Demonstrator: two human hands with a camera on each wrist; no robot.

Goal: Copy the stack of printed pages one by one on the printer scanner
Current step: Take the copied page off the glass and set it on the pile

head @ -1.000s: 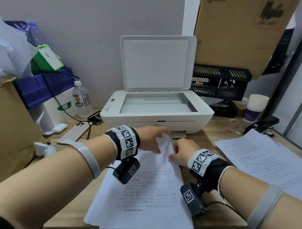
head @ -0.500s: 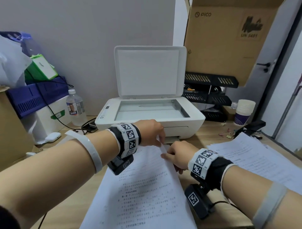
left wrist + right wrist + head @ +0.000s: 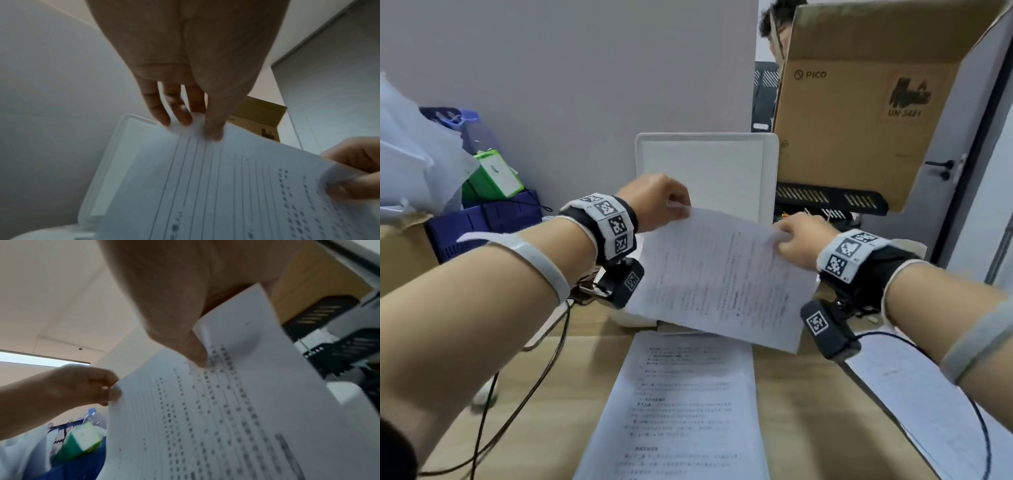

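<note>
One printed page hangs in the air in front of the white printer, whose lid stands raised. My left hand pinches the page's far left corner, thumb on top in the left wrist view. My right hand pinches the far right corner, thumb pressed on the text. The page hides the scanner glass. Below it the stack of printed pages lies on the wooden desk.
A second spread of pages lies at the right on the desk. A big cardboard box and black trays stand right of the printer. Blue crates, a green box and cables crowd the left. A person's head shows behind the box.
Both hands have lifted the top page off the stack and raised it toward the printer. The hands moved apart to the page's two far corners.
</note>
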